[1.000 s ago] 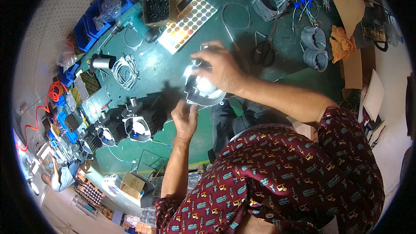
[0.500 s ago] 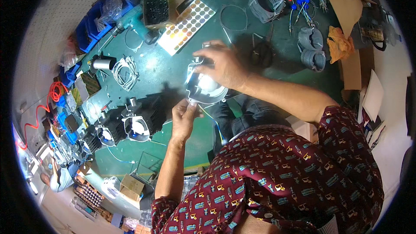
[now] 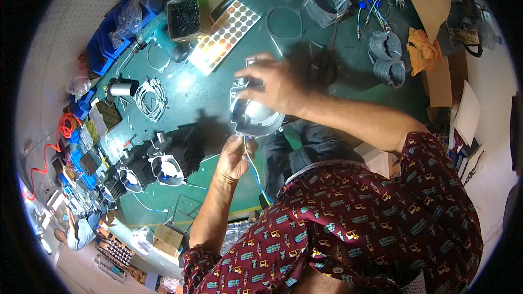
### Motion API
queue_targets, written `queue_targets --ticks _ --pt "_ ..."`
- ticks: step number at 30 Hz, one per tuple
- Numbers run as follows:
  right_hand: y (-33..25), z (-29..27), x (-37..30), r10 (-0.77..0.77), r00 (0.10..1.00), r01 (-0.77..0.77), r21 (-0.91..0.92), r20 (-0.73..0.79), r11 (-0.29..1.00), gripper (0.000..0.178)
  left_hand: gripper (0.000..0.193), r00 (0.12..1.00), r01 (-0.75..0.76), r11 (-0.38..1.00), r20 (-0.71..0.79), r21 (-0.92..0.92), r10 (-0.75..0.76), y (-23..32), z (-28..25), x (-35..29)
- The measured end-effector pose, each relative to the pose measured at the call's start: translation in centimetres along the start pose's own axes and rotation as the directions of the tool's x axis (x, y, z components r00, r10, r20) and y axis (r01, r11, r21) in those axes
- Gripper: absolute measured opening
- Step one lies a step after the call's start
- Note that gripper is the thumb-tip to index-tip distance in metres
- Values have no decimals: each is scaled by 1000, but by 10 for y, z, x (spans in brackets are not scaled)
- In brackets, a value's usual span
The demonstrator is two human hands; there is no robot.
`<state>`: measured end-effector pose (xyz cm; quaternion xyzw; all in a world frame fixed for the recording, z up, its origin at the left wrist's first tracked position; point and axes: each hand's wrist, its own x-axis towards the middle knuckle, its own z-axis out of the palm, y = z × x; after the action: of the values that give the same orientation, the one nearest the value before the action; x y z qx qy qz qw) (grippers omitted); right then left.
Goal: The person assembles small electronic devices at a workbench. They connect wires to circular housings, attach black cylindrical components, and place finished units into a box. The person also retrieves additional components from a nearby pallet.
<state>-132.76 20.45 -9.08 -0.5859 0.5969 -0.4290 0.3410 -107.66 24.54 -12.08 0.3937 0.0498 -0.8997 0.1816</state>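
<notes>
My right hand (image 3: pixel 277 84) grips the top of a round metal lamp housing (image 3: pixel 253 115) with a shiny reflector inside, held over the near edge of the green workbench (image 3: pixel 207 95). My left hand (image 3: pixel 234 155) is just below the housing and pinches the blue and yellow wires (image 3: pixel 254 170) that hang out of its underside. Both forearms come in from the lower right, the right one in a patterned red sleeve.
Several black finned lamp bodies (image 3: pixel 163 160) stand at the left. A white wire coil (image 3: pixel 150 95), a tray of coloured dots (image 3: pixel 223 35), a box of black parts (image 3: pixel 182 16), grey ring parts (image 3: pixel 387 60) and blue bins (image 3: pixel 109 38) surround the work spot.
My left hand has risen to the underside of the housing and now holds its wires. My right hand stays on top of the housing.
</notes>
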Motion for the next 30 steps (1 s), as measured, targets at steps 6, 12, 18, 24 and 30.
queue_targets --ticks 6,12,18,24,30 --pt "3 -2 0 -12 1000 12 -4 -3 1000 39 22 923 -331 653 90 681 374 -6 5 5" --pt "3 0 -1 -1 1000 1 4 -5 1000 39 15 725 -200 -282 335 938 602 -2 15 3" --pt "6 3 1 -46 999 46 -9 -24 999 37 14 708 -30 -378 286 925 646 -5 25 -3" --pt "7 -5 2 -9 1000 9 2 24 1000 40 29 837 -347 562 -23 750 547 -29 30 -2" --pt "13 -2 4 -36 997 39 -49 72 998 41 21 942 -287 926 -105 246 320 -30 27 3"
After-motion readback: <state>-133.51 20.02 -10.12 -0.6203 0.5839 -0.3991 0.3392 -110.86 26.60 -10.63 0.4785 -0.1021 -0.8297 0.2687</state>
